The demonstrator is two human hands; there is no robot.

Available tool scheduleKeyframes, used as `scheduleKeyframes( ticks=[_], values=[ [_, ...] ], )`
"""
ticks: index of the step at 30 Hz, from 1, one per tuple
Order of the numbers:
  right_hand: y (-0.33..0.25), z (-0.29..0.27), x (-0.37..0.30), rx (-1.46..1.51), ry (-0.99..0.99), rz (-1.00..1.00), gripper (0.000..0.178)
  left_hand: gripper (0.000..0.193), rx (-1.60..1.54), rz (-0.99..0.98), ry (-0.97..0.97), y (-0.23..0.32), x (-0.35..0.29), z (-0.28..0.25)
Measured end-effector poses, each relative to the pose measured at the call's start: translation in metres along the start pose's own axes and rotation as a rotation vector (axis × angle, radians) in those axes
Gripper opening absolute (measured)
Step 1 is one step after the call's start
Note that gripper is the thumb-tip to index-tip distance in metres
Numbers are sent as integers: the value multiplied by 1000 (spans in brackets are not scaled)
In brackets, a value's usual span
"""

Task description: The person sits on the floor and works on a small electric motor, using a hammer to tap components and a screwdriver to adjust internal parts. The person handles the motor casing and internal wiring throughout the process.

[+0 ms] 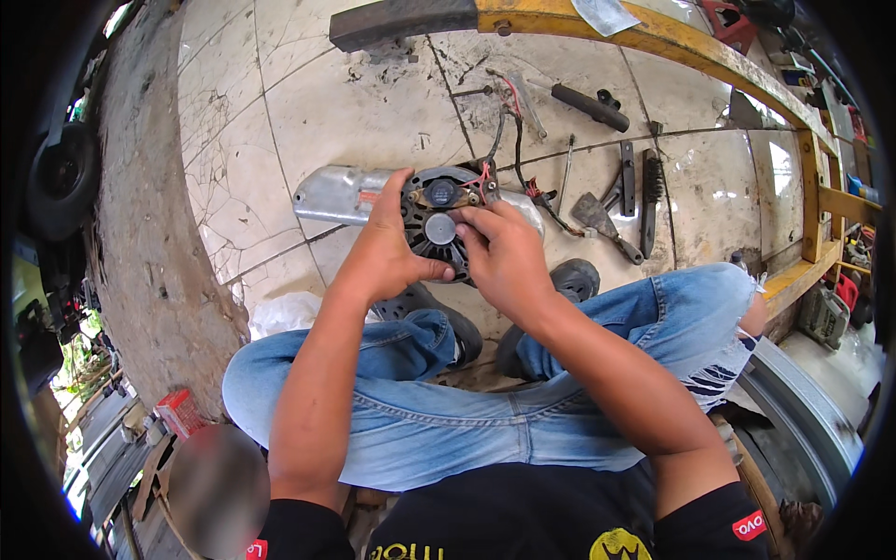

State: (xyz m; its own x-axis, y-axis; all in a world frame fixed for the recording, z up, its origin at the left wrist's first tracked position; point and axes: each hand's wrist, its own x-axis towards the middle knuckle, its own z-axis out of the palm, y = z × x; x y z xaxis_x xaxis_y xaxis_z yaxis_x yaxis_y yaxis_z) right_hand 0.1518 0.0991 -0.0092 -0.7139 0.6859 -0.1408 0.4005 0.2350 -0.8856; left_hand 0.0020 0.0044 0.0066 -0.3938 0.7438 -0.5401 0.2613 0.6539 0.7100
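Observation:
My left hand is wrapped around the left side of a round, vented metal housing that looks like an alternator. My right hand is closed at its right side, thumb and fingertips pinching the rim of a round grey cap at the middle. A dark round part sits above the cap. Red wires come out at the top right of the housing. Beneath it lies a long silver metal piece, sticking out on both sides. My fingers partly hide the housing's edges.
On the stained tile floor to the right lie a scraper, a flat metal bar, a black brush, a thin rod and a black-handled tool. A yellow metal frame borders the far and right sides.

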Motion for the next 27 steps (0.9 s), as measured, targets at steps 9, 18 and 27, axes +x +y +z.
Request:
scheduleKeyframes(
  ticks=[9, 18, 27],
  values=[
    [3, 3, 5, -9, -23, -22, 17, 130, -33, -18, -29, 0, 0, -1],
    [4, 2, 6, -33, -5, -51, 16, 129, -4, -3, -18, -1, 1, -1],
    [-1, 3, 2, 58, 12, 26, 16, 130, -54, -3, -14, -2, 1, 2]
  ],
)
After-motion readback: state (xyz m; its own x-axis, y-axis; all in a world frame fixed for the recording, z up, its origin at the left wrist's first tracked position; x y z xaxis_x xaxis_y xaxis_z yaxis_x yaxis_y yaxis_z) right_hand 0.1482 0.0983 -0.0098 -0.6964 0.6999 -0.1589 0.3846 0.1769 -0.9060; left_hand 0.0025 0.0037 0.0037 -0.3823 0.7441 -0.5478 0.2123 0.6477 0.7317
